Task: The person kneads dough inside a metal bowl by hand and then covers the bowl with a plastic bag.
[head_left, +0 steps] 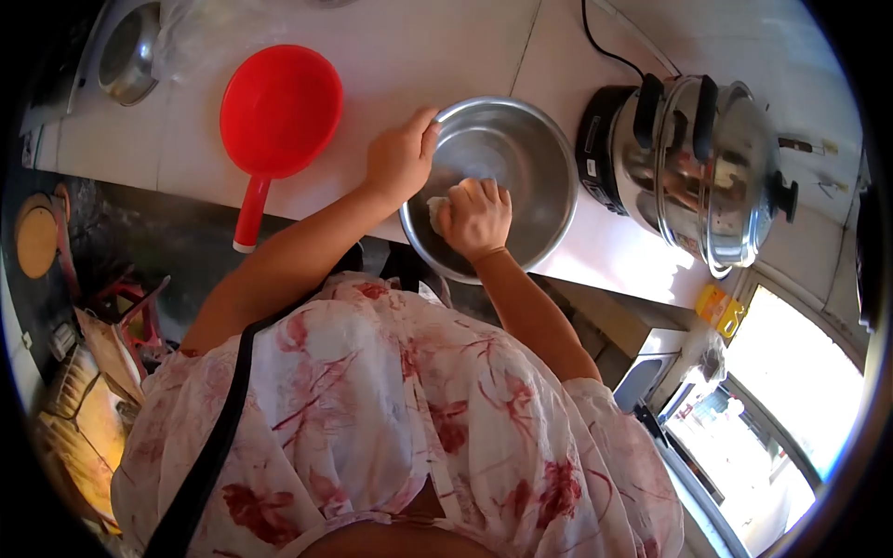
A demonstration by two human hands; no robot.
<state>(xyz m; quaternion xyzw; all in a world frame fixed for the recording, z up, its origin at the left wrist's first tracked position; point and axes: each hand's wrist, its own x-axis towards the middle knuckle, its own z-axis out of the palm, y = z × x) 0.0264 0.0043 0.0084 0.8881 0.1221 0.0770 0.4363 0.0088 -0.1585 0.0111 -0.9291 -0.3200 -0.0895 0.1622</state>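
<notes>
A round stainless steel basin (544,186) stands on the white counter in front of me. My left hand (402,158) grips its rim at the upper left, thumb and fingers closed over the edge. Inside the basin, toward the near left, my right hand (479,216) has its fingers curled around a small whitish, crumpled piece (435,214). Part of that piece shows beside the thumb; the rest is hidden under the hand, and I cannot tell whether it is cloth or dough. Otherwise the visible inside of the basin is bare metal.
Left of the basin lies a red plastic ladle (281,112), its handle hanging past the counter (400,56) edge. A metal steamer pot (688,167) with black handles stands close on the right. A metal bowl (130,56) is at the far left, a window (791,372) at lower right.
</notes>
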